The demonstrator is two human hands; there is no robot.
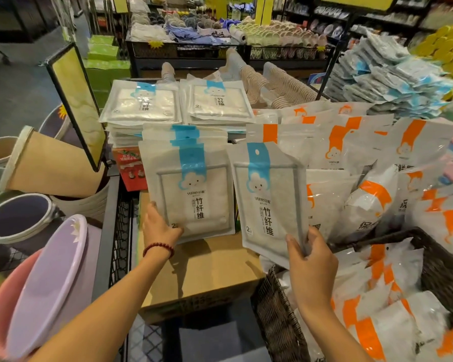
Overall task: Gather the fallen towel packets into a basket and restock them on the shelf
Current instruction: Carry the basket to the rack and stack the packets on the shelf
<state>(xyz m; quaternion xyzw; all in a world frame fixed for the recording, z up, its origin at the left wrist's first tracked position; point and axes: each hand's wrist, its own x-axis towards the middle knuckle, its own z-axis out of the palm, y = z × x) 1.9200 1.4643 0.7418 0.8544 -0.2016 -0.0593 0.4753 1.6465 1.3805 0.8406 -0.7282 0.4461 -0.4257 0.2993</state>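
Note:
My left hand [160, 226] grips the lower left corner of a row of upright blue-striped towel packets [191, 184] standing on a cardboard box [207, 273]. My right hand [307, 259] pinches the bottom edge of a single blue-striped towel packet [268, 197], held upright just right of that row. A dark wicker basket [275, 317] at the lower right holds several orange-striped towel packets [377, 291]. Two flat stacks of blue-striped packets [178, 103] lie on the shelf behind.
Orange-striped packets [364, 158] are piled on the shelf to the right. A framed sign [76, 100] stands at the shelf's left corner. Plastic basins and buckets [47, 270] crowd the left side. Socks and other stacked goods fill the displays further back.

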